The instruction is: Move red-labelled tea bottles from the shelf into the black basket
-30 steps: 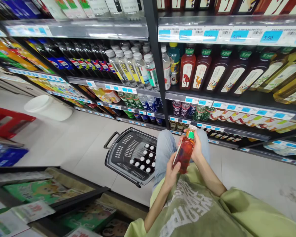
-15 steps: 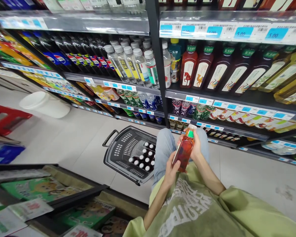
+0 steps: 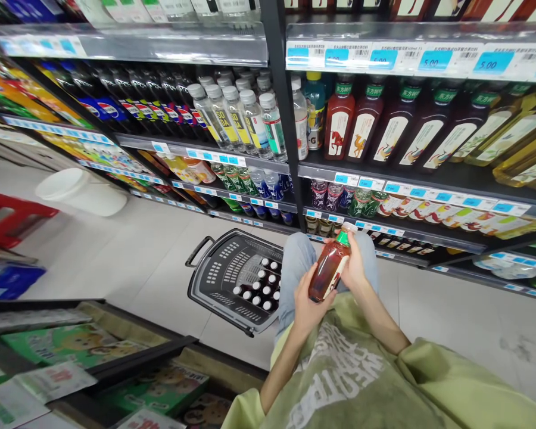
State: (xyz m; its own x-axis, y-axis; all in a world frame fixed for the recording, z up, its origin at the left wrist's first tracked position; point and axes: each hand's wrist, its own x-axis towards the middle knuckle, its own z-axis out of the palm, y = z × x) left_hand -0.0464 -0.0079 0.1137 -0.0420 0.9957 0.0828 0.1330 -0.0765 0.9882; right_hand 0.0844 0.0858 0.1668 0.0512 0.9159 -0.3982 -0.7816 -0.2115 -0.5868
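Observation:
Both my hands hold a bottle of reddish-brown tea (image 3: 327, 269) in front of my knees, tilted with its pale cap away from me. My left hand (image 3: 309, 304) grips the lower end. Around the neck and upper side, my right hand (image 3: 352, 262) is closed, near the green band. Part of a pale label with a red figure shows on the side toward my right hand. To the left of my legs, a dark grey shopping basket (image 3: 214, 292) stands on the floor, with several white-capped dark bottles (image 3: 261, 286) inside.
Drink shelves (image 3: 429, 173) run across the front, with tea bottles (image 3: 397, 128) on the right and soda water bottles (image 3: 227, 113) nearer the middle. A white bucket (image 3: 84, 190) is on the floor at left, beside a red stand (image 3: 13, 217). Boxed goods (image 3: 161, 381) fill a rack at lower left.
The tea bottle has turned in my hands, so the label with the red figure now shows on its right side. My left hand has shifted toward the bottle's base.

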